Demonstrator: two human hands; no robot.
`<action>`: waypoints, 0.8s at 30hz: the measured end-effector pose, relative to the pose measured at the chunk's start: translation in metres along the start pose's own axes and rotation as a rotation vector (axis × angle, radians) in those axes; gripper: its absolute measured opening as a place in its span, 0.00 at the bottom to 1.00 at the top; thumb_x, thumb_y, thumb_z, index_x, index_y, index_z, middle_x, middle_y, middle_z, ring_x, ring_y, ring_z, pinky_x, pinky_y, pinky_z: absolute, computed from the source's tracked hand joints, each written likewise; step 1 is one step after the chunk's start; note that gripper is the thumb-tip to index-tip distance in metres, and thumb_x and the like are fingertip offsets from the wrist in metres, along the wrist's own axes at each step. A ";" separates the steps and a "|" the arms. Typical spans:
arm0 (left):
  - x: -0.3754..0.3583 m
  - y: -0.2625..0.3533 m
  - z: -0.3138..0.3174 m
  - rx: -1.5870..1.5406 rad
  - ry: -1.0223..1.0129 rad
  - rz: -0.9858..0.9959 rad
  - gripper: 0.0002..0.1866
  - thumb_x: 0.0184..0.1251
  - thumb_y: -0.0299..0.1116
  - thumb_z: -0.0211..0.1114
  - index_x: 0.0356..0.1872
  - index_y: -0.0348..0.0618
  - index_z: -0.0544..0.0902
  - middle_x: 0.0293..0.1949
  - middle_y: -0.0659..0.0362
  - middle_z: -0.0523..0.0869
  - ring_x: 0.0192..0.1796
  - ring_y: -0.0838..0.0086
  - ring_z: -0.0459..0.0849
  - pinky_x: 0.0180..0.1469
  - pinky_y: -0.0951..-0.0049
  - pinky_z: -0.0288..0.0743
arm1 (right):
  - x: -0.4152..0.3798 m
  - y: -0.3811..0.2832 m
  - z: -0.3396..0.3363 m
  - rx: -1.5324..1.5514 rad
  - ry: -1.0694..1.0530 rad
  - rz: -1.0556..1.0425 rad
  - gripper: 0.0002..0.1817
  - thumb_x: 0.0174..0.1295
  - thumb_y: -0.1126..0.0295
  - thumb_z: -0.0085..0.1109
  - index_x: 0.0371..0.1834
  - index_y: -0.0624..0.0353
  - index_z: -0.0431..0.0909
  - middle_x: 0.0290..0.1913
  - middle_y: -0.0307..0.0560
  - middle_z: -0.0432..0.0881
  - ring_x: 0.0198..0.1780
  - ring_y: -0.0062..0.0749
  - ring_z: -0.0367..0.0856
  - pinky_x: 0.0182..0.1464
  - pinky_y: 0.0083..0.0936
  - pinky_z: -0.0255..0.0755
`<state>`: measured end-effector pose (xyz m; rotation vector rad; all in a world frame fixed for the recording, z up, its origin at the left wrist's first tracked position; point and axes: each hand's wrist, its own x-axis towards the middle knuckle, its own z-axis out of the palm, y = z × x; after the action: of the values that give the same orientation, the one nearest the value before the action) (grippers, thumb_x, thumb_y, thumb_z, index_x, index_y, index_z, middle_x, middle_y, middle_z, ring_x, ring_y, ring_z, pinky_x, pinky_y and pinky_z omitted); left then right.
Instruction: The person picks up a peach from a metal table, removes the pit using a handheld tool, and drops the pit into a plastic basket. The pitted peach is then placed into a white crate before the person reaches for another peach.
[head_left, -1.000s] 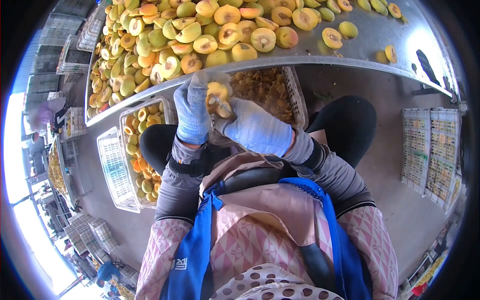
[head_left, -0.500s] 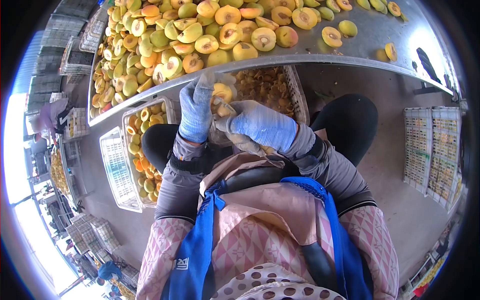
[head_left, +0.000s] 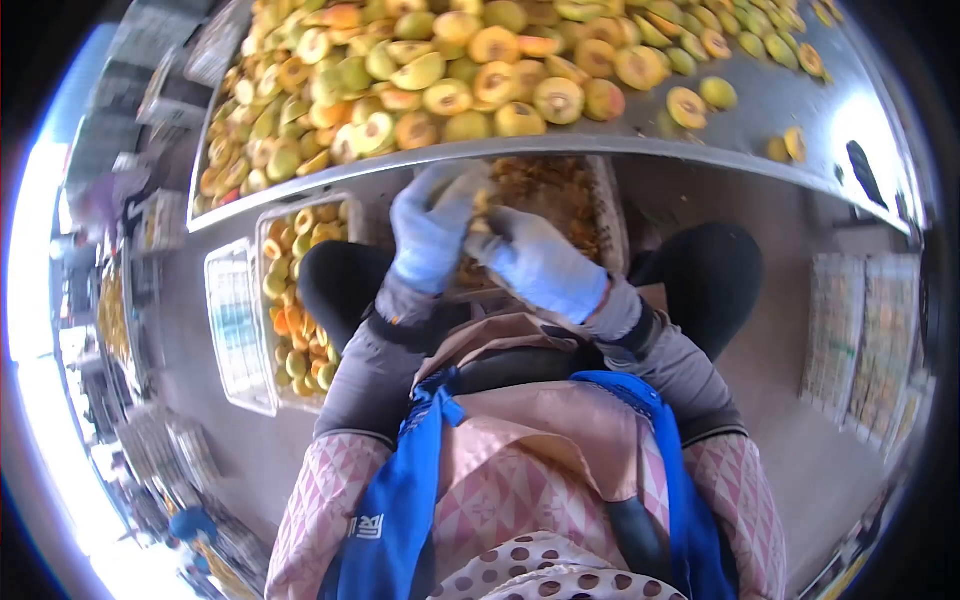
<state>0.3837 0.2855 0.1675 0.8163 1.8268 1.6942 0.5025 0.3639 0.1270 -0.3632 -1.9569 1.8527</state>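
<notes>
My left hand (head_left: 432,222), in a blue and white glove, has its fingers wrapped round a yellow fruit piece (head_left: 482,203) just below the table's edge. Close against it on the right is my right hand (head_left: 545,262), gloved the same way, with its fingers bent at the fruit; whatever it grips is blurred. Both hands are over a crate of brown scraps (head_left: 560,195). Many halved yellow-green fruits (head_left: 375,130) lie heaped on the metal table (head_left: 640,150) above.
A white crate (head_left: 352,215) of fruit halves stands at the left, beside an empty-looking white basket (head_left: 232,325). Stacked crates (head_left: 862,340) are at the right. A co-worker (head_left: 110,200) is at the far left. My knees flank the scrap crate.
The view has shifted, so the table and crates appear slightly right and lower. My hands have drawn closer round the fruit, whose cut face no longer shows clearly.
</notes>
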 end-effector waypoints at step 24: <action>-0.017 -0.009 -0.300 0.283 0.463 -0.189 0.18 0.74 0.45 0.56 0.45 0.39 0.84 0.37 0.58 0.86 0.39 0.77 0.82 0.44 0.75 0.77 | -0.009 0.005 -0.014 -0.750 -0.066 0.080 0.25 0.64 0.53 0.61 0.53 0.63 0.72 0.33 0.62 0.85 0.38 0.58 0.85 0.40 0.47 0.77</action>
<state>0.1785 0.0670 0.1849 0.3502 2.4112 1.6163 0.5159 0.3724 0.1210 -0.6032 -2.6615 1.1061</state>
